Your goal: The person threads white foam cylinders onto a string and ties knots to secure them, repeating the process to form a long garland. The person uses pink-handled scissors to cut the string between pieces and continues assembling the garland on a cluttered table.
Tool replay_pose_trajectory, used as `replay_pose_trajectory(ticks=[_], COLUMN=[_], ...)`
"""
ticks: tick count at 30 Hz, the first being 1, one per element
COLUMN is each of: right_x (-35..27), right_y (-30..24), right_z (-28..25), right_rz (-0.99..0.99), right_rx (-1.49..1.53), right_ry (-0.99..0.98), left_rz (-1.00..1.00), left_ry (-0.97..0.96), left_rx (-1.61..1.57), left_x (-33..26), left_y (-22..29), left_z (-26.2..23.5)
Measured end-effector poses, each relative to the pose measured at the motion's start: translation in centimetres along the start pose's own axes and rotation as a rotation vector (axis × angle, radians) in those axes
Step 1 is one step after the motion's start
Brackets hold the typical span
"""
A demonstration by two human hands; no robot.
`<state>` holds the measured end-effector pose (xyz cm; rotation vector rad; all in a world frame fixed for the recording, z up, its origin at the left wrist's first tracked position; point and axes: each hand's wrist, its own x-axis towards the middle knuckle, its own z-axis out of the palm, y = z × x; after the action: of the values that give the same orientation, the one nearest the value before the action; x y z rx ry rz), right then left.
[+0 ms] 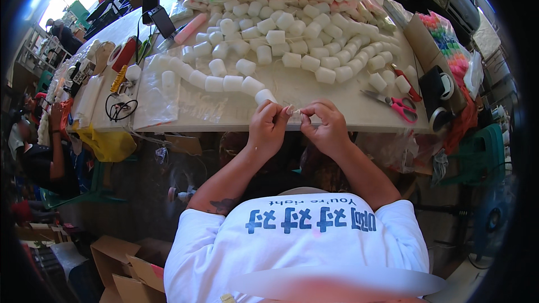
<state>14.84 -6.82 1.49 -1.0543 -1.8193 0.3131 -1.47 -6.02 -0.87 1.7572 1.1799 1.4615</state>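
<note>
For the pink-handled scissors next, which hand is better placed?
Probably the right hand: the scissors lie to its right, farther from the left hand. Both seem to pinch a white strand.

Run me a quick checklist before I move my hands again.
1. Left hand has a grip: ok, fingertips pinched on the thin white strand.
2. Right hand has a grip: ok, pinching the strand's other side.
3. Strand secured: cannot tell, the detail is too small.
4. Pink-handled scissors clear of both hands: ok, lying on the table to the right.
5. White cylinders in tidy rows: not ok, some curve in rows, others lie jumbled.
</note>
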Motion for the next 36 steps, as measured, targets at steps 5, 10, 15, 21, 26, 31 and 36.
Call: replay_pose_trajectory(ticks=[5,10,15,21,26,31,36], right_x=[0.0,1.0,1.5,0.7,0.8,1.4,0.8], right_y=[-0.2,-0.5,-0.3,-0.4,-0.9,-1.8,-0.8], right_z=[-0.8,-1.6,-1.9,-2.7,-4.3,-4.6,-6.7], right_rz=[0.289,0.076,-0.101,-0.146,0.104,0.212,0.023], right_rx=[0.22,0.149,-0.09,-0.092,0.074,0.231,0.13], right_ry=[-0.133,-0.3,-0.391,-0.253,-0.313,-0.283,-0.136], left_rz=[-0.012,0.06,0.06,0.033,0.161,0.383,0.236], left_ry=[-0.025,-0.044,-0.115,-0.253,-0.484,-0.57,-0.605], left_rx=[-0.031,-0.005,0.012,0.105,0.508,0.973,0.728], left_x=[-0.1,-0.1,-0.3,0.4,2.2,5.0,6.2], left_y=[-0.3,-0.2,-0.2,0.6,2.3,1.2,1.8], left_z=[-0.1,-0.2,-0.6,-1.6,-6.8,-6.6,-5.3])
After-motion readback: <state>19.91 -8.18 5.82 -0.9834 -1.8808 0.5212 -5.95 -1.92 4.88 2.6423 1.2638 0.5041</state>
